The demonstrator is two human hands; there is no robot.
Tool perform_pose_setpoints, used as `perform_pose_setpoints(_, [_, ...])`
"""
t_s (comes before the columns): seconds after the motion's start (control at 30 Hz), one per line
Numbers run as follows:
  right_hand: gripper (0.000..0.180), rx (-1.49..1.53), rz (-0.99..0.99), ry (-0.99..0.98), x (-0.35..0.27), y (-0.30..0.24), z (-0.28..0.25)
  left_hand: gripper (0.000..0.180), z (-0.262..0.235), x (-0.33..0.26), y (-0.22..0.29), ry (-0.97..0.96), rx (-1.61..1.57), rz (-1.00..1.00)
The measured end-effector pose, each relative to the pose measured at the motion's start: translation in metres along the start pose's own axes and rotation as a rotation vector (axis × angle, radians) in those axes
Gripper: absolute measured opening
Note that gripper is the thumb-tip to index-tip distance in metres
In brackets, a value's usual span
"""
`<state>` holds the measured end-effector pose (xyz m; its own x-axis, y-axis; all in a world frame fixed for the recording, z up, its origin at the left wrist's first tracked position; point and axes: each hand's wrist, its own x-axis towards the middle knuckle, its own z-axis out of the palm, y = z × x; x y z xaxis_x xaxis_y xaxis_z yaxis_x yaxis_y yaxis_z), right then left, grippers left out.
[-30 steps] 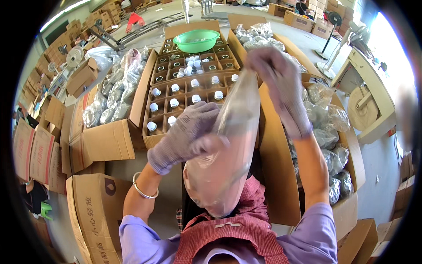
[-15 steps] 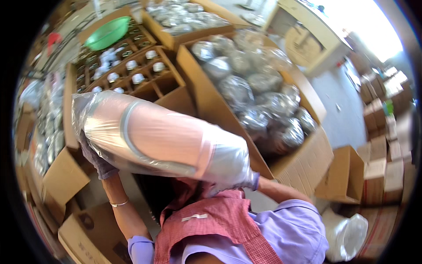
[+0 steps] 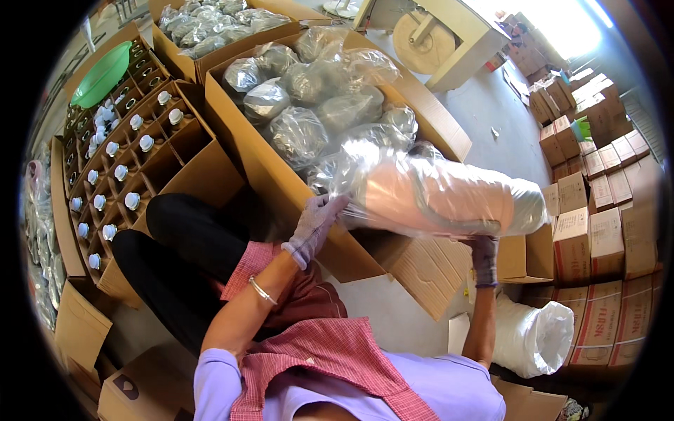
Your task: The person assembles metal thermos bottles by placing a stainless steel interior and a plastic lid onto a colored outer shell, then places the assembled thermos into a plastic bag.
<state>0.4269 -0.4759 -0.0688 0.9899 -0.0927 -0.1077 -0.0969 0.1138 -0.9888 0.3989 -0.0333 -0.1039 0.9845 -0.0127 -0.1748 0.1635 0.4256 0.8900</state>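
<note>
Currently: both hands on one long clear plastic bag (image 3: 449, 200), held level over the big cardboard box (image 3: 281, 179).

Your left hand (image 3: 316, 226), gloved, pinches the bag's near end; your right hand (image 3: 484, 258), gloved, grips it from below at the far end. That box already holds many filled bags (image 3: 316, 98). The divider box (image 3: 140, 168) at your left has capped bottles (image 3: 112, 172) in most cells, with some near cells open. Bag not yet set down.
</note>
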Motion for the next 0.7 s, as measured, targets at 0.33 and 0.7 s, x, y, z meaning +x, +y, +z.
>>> perform_pose_setpoints(0.33, [0.037, -1.309, -0.533, -0.573, 0.095, 0.030, 0.039, 0.036, -0.014, 0.009, 0.085, 0.012, 0.416, 0.327])
perform_pose_setpoints(0.7, [0.038, -1.215, -0.064, -1.152, 0.072, 0.019, 0.124, 0.079, 0.092, -0.016, 0.005, -0.410, 1.085, 0.765])
